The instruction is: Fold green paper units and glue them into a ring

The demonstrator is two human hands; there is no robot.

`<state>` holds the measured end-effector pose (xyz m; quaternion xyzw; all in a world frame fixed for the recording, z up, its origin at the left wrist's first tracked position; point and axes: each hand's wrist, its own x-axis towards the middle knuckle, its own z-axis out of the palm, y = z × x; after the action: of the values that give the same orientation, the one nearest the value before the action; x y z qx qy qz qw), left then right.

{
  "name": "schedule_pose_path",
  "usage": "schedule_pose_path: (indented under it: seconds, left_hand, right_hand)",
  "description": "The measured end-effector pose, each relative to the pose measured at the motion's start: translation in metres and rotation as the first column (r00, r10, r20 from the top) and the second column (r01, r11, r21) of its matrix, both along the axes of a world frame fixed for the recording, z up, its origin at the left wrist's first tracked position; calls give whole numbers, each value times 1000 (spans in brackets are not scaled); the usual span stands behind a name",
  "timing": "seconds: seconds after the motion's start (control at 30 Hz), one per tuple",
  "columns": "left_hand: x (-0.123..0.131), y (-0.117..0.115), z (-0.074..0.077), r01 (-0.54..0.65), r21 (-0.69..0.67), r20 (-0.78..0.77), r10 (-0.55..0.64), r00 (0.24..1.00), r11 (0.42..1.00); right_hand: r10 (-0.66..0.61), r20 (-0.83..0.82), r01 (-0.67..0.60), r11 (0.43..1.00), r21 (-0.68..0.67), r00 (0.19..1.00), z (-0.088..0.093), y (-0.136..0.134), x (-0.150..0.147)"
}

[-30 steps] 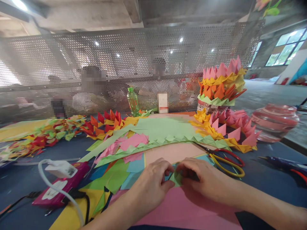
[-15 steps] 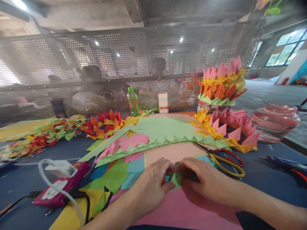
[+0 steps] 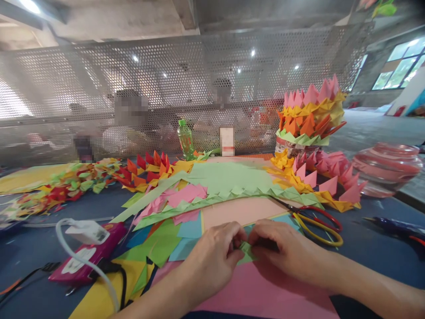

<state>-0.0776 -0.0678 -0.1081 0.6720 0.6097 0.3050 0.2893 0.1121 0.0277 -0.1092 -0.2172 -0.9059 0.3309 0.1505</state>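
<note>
- The small green folded paper piece (image 3: 246,252) sits between two hands, pinched from both sides. The left hand (image 3: 212,259) is at its left edge and the right hand (image 3: 282,252) at its right, both equally near.
- Both hands are closed on it by the fingertips; most of it is hidden, so its long axis cannot be told.
- It is low over the large pink paper sheet (image 3: 265,292) — touching or not, unclear.
- Counted: one green piece in hand; one pair of red-and-yellow-handled scissors (image 3: 320,221) beyond the right hand; one magenta power strip (image 3: 86,257) well to the left; one green plastic bottle (image 3: 185,139) far back.

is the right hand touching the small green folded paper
Touching: the head view shows the right hand pinching the green folded paper, opposite the left hand.
</note>
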Motion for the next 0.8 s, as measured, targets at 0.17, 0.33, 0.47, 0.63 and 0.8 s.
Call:
schedule_pose_path:
  seconds: [0.17, 0.33, 0.47, 0.63, 0.8]
  left_hand:
    - [-1, 0, 3, -13, 8, -32, 13, 999, 1000]
    - [0, 0, 5, -15, 39, -70, 18, 997, 999]
    - [0, 2, 5, -10, 43, -69, 13, 998, 999]
    - [1, 1, 4, 1, 83, -110, 8, 994, 997]
    - [2, -1, 1, 57, 162, -161, -31, 987, 985]
  right_hand:
    - [-3, 6, 3, 1000, 31, 1000, -1, 0, 1]
    - [-1, -2, 1, 999, 49, 1000, -4, 1, 1]
    - [-2, -24, 3, 997, 75, 1000, -6, 0, 0]
    - [19, -69, -10, 992, 127, 997, -10, -2, 0]
    - [42, -109, -23, 985, 172, 993, -14, 0, 0]
